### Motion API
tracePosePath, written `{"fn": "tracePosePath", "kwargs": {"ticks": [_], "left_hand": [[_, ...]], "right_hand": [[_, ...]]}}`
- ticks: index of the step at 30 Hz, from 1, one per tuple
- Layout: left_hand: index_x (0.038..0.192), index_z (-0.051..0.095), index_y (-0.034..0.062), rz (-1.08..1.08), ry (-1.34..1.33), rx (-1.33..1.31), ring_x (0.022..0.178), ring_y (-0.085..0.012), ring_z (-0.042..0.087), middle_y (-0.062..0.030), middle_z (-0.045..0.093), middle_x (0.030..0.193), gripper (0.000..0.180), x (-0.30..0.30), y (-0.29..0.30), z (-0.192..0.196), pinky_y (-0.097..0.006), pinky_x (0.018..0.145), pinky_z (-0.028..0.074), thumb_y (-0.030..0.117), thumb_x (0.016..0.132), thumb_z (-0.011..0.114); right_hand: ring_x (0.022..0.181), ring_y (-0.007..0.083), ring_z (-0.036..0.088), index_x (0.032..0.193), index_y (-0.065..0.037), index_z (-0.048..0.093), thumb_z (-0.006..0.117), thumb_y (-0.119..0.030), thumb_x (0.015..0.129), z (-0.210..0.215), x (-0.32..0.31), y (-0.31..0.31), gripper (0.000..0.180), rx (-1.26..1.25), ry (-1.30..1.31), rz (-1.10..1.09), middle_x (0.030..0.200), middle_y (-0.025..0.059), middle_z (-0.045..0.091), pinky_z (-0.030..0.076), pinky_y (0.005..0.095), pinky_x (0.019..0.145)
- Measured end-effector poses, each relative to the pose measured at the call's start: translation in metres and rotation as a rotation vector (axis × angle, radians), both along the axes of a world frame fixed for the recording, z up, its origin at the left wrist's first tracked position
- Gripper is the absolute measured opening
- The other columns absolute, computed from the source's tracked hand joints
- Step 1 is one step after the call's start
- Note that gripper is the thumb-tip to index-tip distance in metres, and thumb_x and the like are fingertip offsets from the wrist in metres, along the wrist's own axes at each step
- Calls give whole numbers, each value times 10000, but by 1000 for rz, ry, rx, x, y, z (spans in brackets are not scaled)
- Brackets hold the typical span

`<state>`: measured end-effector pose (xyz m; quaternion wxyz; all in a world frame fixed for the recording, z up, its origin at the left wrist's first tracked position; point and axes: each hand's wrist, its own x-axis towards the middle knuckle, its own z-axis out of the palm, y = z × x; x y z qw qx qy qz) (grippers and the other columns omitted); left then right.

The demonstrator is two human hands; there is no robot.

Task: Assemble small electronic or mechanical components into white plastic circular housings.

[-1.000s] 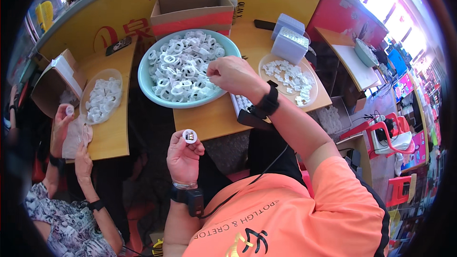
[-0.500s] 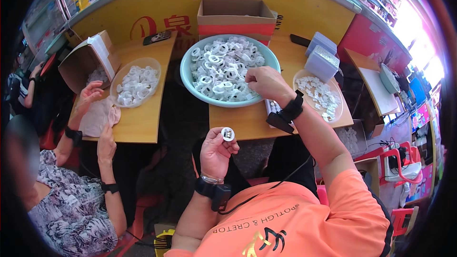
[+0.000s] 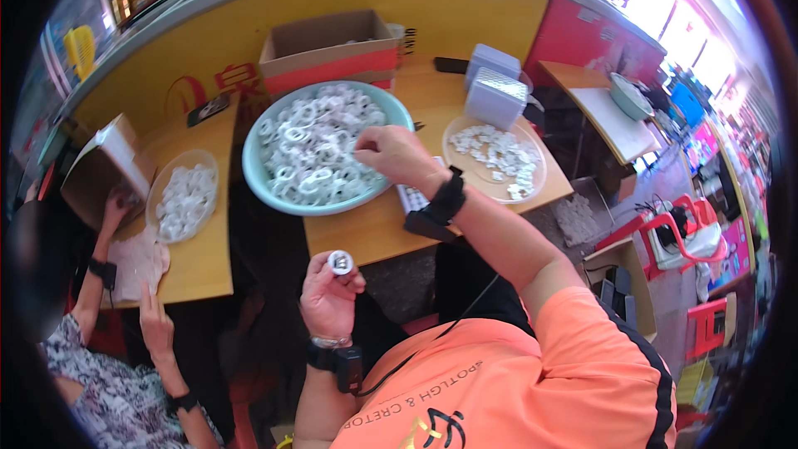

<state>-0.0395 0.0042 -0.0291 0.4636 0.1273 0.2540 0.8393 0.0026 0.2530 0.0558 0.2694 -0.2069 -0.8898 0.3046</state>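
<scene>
My left hand [image 3: 327,303], raised in front of the table edge, grips a small round white plastic part [image 3: 340,263] with metal pieces in its face. My right hand [image 3: 397,154] reaches over the right side of a pale teal basin [image 3: 309,209]. Its fingers are pinched together, and whatever they may hold cannot be made out. White ring-shaped plastic parts [image 3: 309,141] are heaped in the basin. To the right of that hand lies a shallow round tray [image 3: 465,181] with many small white pieces [image 3: 515,154] in it.
Two pale plastic boxes [image 3: 496,100] stand behind the tray. An open cardboard box [image 3: 328,54] is beyond the basin. At the left table, a co-worker's hand [image 3: 118,208] reaches by another cardboard box [image 3: 108,162], near a bowl of white parts [image 3: 184,204] and a pink cloth [image 3: 137,264].
The whole view has swung right, so the tables appear further left. My hands keep much the same poses. The co-worker's far hand has moved from above the cloth to the cardboard box.
</scene>
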Motion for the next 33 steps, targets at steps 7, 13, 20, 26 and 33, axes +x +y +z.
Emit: {"fn": "tracePosePath", "kwargs": {"ticks": [7, 13, 20, 26, 33], "left_hand": [[1064, 530, 49, 13, 21, -38, 706, -216, 601, -103, 617, 853, 191, -3, -1, -2, -316, 614, 460, 186, 934, 500], [1064, 527, 55, -18, 28, -47, 690, -221, 611, -110, 623, 845, 199, 1, 6, -3, -309, 611, 466, 208, 939, 504], [1064, 549, 56, -28, -13, -60, 686, -235, 624, -116, 631, 843, 212, 6, 6, -8, -323, 614, 477, 211, 921, 543], [1087, 534, 49, -54, -5, -60, 708, -232, 619, -123, 627, 866, 210, 6, 7, -9, -317, 619, 475, 195, 939, 500], [1080, 538, 40, -53, 3, -59, 707, -238, 620, -125, 626, 859, 214, 7, 8, -8, -318, 615, 474, 194, 936, 502]], "right_hand": [[766, 313, 646, 856, -23, 679, 636, -200, 814, 24, 47, -5, 186, -7, 209, -130, 798, 161, 664, 498, 386, 712], [813, 319, 655, 833, -73, 712, 635, -188, 769, -6, 149, 73, 153, 213, -139, -500, 860, 147, 683, 510, 396, 748], [794, 284, 660, 790, -114, 718, 684, -224, 702, -31, 198, 87, 145, -22, -463, -609, 847, 108, 689, 507, 380, 711], [700, 216, 667, 843, -68, 714, 699, -209, 705, -48, 198, 90, 198, 122, -483, -546, 750, 86, 688, 512, 339, 639], [817, 275, 658, 817, -92, 704, 674, -182, 676, -50, 201, 89, 169, 26, -495, -524, 831, 114, 685, 497, 383, 707]]}}
